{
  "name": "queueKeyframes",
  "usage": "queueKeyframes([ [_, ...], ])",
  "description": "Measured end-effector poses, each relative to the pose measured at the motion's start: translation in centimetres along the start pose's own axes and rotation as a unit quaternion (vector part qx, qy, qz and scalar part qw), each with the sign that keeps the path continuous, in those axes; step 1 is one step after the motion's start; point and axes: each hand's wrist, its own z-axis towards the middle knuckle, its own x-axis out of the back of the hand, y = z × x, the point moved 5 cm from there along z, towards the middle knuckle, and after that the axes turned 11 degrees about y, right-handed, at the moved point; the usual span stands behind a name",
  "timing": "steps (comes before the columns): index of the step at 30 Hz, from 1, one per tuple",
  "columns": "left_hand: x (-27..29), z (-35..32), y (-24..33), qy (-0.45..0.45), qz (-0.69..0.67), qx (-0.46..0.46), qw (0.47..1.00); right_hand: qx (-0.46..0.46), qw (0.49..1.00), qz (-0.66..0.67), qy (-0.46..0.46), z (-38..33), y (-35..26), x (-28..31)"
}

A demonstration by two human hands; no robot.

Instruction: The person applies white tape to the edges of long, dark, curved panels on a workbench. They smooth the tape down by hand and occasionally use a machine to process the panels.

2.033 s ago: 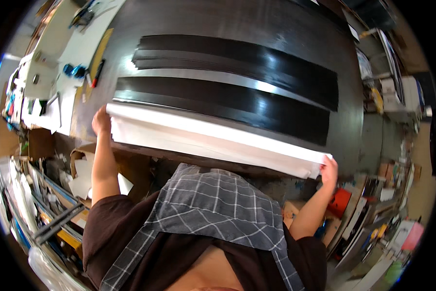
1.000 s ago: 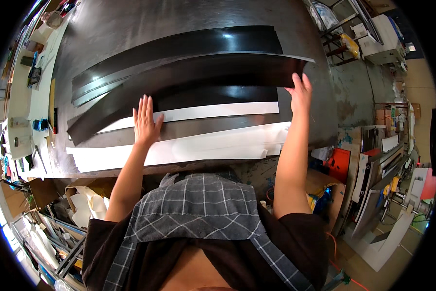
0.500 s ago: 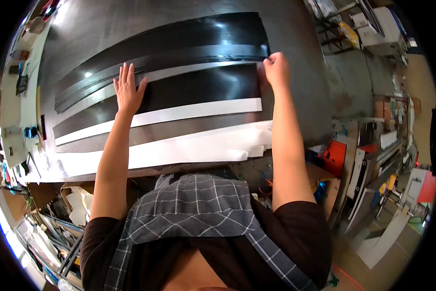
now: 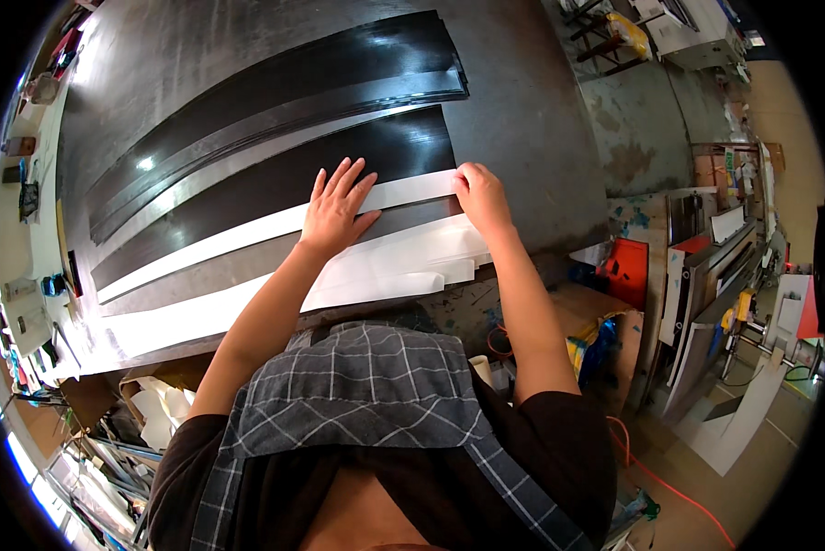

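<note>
- White strip lies on the surface, along the near edge of a black strip; we cannot tell whether the two are joined.
- Our right hand has its grip pinched on the white strip's right end, while our left hand rests flat across the middle, fingers spread and grasping nothing.
- We judge the step in hand to be taking hold of that end while steadying the length; the next move seems to call for a second hold farther left, so that the strip stays straight.
- Beyond the black strip, overlapping dark strips lie roughly alongside; nearer us, loose white sheets lie by the surface's edge.
- Past the surface, on our right, we see a red-orange panel and upright boards leaning together; crumpled white pieces sit below on our left.
</note>
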Motion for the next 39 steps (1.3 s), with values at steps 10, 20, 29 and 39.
queueKeyframes([
  [10, -0.1, -0.1, 0.1, 0.000, 0.007, 0.002, 1.000, -0.007, 1.000, 0.018, 0.021, 0.0, -0.5, -0.1],
  [20, -0.1, -0.2, 0.1, -0.004, 0.012, 0.003, 1.000, -0.024, 0.999, 0.027, 0.016, -0.2, -0.5, -0.4],
  [29, -0.1, -0.2, 0.1, 0.001, 0.010, 0.001, 1.000, -0.028, 0.999, 0.012, 0.033, 0.2, 0.2, -0.7],
  [39, -0.1, -0.2, 0.1, 0.005, 0.008, -0.006, 1.000, 0.044, 0.986, -0.158, -0.040, 2.1, -0.7, -0.7],
])
